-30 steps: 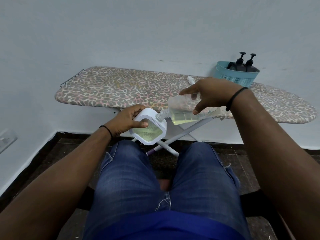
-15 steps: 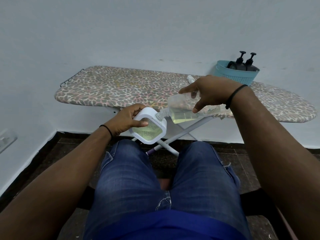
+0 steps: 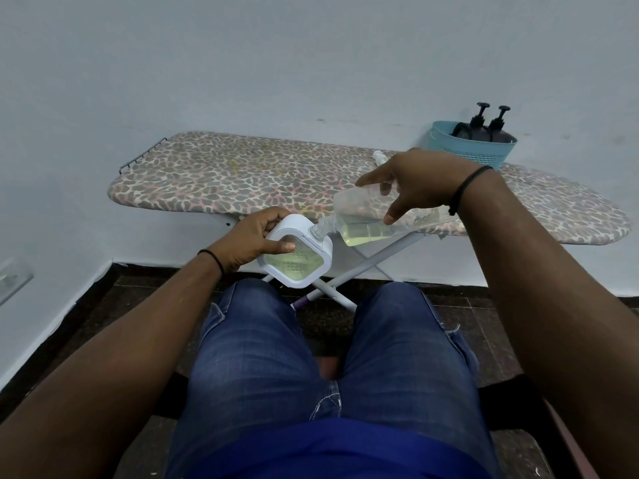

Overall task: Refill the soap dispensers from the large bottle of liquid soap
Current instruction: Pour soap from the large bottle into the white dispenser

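Note:
My left hand [image 3: 254, 242] grips a white square soap dispenser [image 3: 297, 259] with a clear window showing pale yellow-green soap inside. My right hand [image 3: 418, 183] holds a clear large bottle [image 3: 366, 224] from above, tipped nearly flat, its neck pressed into the dispenser's top right corner. Yellow-green liquid lies along the bottle's lower side. Both are held above my knees, in front of the ironing board [image 3: 242, 174].
A teal basket [image 3: 466, 150] with two dark pump bottles [image 3: 484, 127] stands at the board's far right against the wall. A small white cap [image 3: 379, 157] lies on the board behind my right hand. The board's white legs [image 3: 373, 261] cross below it.
The bottle's rear end has lifted slightly with my right hand; otherwise both hands and the dispenser stay in place.

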The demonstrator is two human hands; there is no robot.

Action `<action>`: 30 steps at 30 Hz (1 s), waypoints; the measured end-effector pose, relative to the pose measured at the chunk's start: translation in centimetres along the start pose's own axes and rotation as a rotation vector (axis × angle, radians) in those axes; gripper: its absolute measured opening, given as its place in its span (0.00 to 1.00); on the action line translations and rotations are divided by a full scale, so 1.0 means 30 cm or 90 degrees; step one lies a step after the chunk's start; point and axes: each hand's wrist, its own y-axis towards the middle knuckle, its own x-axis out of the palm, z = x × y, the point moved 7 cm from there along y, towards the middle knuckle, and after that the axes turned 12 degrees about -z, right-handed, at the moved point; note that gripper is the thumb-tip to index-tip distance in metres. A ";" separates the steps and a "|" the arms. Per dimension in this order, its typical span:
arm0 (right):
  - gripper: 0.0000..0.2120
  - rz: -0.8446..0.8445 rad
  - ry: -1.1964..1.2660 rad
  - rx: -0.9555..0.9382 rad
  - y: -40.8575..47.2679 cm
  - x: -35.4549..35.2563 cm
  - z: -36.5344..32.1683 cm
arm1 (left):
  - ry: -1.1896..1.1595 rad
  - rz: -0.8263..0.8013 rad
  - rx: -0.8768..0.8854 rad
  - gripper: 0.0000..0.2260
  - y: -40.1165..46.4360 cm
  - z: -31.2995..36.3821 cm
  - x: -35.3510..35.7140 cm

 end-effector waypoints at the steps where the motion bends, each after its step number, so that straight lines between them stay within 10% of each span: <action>1: 0.39 -0.001 0.001 0.000 0.000 0.000 -0.001 | 0.001 -0.001 0.000 0.24 0.000 0.001 0.000; 30: 0.39 -0.021 -0.022 -0.004 0.004 -0.020 -0.022 | -0.005 0.007 -0.010 0.24 -0.008 0.006 0.001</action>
